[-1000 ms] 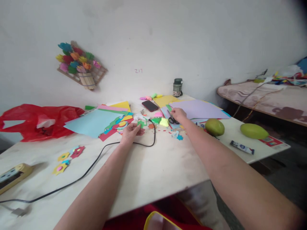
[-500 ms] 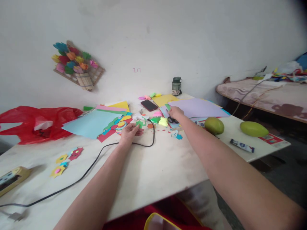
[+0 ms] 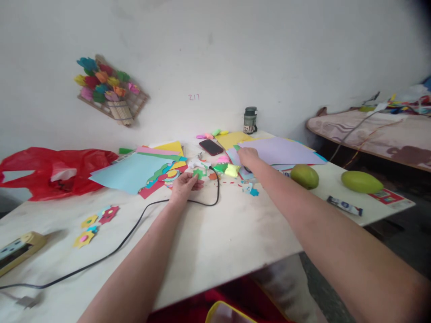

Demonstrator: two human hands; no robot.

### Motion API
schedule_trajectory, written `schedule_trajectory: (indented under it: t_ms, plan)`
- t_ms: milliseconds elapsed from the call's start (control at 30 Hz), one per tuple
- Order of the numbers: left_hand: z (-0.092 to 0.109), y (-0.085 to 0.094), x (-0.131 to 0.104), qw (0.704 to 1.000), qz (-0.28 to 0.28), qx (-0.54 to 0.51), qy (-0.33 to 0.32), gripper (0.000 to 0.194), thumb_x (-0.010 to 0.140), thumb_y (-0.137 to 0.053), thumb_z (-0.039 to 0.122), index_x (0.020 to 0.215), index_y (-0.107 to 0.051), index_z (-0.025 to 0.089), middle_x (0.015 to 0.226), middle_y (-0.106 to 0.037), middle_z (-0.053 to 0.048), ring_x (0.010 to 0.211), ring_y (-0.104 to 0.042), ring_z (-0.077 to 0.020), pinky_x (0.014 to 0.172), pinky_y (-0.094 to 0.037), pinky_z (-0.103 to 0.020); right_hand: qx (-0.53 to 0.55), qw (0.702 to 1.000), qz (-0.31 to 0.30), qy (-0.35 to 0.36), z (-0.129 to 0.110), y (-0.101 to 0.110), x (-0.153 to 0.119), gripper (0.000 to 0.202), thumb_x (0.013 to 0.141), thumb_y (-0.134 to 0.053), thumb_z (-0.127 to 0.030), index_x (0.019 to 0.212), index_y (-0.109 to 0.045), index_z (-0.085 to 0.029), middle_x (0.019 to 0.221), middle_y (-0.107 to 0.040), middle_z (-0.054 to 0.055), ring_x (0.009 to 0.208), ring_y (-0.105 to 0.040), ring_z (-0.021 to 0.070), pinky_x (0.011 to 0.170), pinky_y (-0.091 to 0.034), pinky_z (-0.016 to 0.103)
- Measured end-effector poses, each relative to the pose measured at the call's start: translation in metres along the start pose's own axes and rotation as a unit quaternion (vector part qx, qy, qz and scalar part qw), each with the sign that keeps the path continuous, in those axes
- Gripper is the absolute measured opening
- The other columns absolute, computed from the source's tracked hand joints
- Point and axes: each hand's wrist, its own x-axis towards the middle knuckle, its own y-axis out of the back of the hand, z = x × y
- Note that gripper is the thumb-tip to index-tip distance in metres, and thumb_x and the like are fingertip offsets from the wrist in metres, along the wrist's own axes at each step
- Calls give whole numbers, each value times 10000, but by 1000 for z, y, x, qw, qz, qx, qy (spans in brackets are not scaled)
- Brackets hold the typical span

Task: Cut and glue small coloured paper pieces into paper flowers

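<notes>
My left hand [image 3: 186, 185] pinches a small green paper cutout with a jagged edge [image 3: 198, 174] between thumb and fingers, just above the table. My right hand [image 3: 248, 156] is stretched out over the lavender and light blue sheets, fingers closed at the edge of a green paper scrap [image 3: 236, 147]. Its fingertips are partly hidden. Beneath my right wrist, a bit of black scissor handle [image 3: 247, 170] shows. Between the hands lie yellow clay [image 3: 232, 170] and green clay [image 3: 220, 168] in wrapping. A blue paper cutout [image 3: 254, 192] lies nearer to me.
Black cable [image 3: 144, 211] loops across the table [image 3: 215, 242]. Paper flowers [image 3: 84, 237], a power strip [image 3: 22, 251] and a red plastic bag [image 3: 84, 175] are on the left. A phone [image 3: 211, 147] and bottle [image 3: 250, 120] stand farther back; green fruit [image 3: 362, 181] and a tube [image 3: 345, 206] are right.
My right hand has shifted slightly and now covers more of the scissors; less of the green scrap shows. My left hand keeps its pinch on the green cutout. The view has moved a little.
</notes>
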Motion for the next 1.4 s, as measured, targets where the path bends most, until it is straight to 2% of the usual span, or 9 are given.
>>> schedule_trajectory:
  t_ms: [133, 233, 333, 433, 633, 833, 1067, 1267, 1400]
  plan:
    - [0, 0, 0, 1000, -1, 3, 4, 467, 552, -791, 500, 725, -546, 142, 608, -669, -37, 528, -637, -147, 571, -539, -279, -24, 999, 13, -33, 11, 6, 2, 310, 836, -538, -176, 1118, -659, -131, 1146, -635, 222, 1111, -586, 294, 889, -416, 376]
    - [-1, 1, 0, 1000, -3, 6, -3, 474, 554, -788, 511, 735, -556, 139, 624, -672, -39, 534, -640, -149, 576, -539, -280, -2, 999, 12, -49, 12, 7, 2, 254, 833, -556, -217, 1040, -698, -177, 1134, -664, 151, 1072, -605, 264, 852, -441, 327]
    - [-3, 2, 1, 1000, -5, 4, -10, 485, 554, -787, 520, 752, -563, 138, 627, -672, -36, 542, -647, -153, 577, -541, -278, 51, 998, 6, -29, 13, 3, 1, 222, 826, -566, -229, 985, -721, -218, 1122, -685, 81, 1046, -614, 231, 841, -450, 287]
    - [-4, 2, 1, 1000, -8, 3, -12, 492, 550, -789, 523, 753, -567, 134, 624, -673, -36, 525, -639, -145, 565, -542, -269, 73, 997, -4, -7, 16, -6, -1, 229, 809, -565, -166, 954, -729, -232, 1123, -689, 48, 1030, -620, 205, 854, -447, 266]
    - [-2, 1, -1, 1000, -11, 8, -10, 468, 559, -788, 514, 738, -572, 139, 644, -685, -48, 534, -645, -148, 577, -551, -273, 83, 997, 4, 5, 23, -20, 1, 230, 781, -592, -122, 935, -732, -220, 1090, -702, 53, 999, -632, 195, 856, -447, 252]
    - [-1, 1, -2, 1000, -16, 10, -7, 487, 547, -791, 523, 740, -558, 141, 632, -682, -42, 536, -649, -151, 573, -549, -269, 92, 995, -2, 41, 30, -26, 7, 251, 787, -585, -108, 946, -750, -209, 1064, -719, 40, 999, -641, 178, 842, -446, 209]
    - [0, 1, -1, 1000, -7, 7, -1, 500, 526, -798, 523, 729, -554, 136, 619, -683, -39, 521, -641, -139, 564, -547, -261, 107, 992, -37, 61, 35, -20, 8, 267, 806, -573, -136, 1012, -742, -163, 1081, -712, 83, 976, -656, 195, 829, -468, 218]
    - [-1, 3, 0, 1000, -6, 2, -2, 505, 514, -805, 522, 721, -555, 135, 615, -685, -44, 513, -641, -138, 545, -542, -248, 131, 989, -24, 59, 35, -16, 7, 233, 768, -600, -122, 926, -761, -181, 980, -739, 58, 919, -665, 190, 779, -481, 210]
    - [-1, 4, 1, 1000, -1, 2, 0, 486, 535, -801, 505, 728, -554, 134, 627, -689, -47, 517, -641, -136, 549, -542, -248, 178, 983, -13, 36, 36, -12, 3, 217, 787, -575, -133, 895, -760, -163, 969, -738, 73, 871, -665, 176, 751, -475, 211]
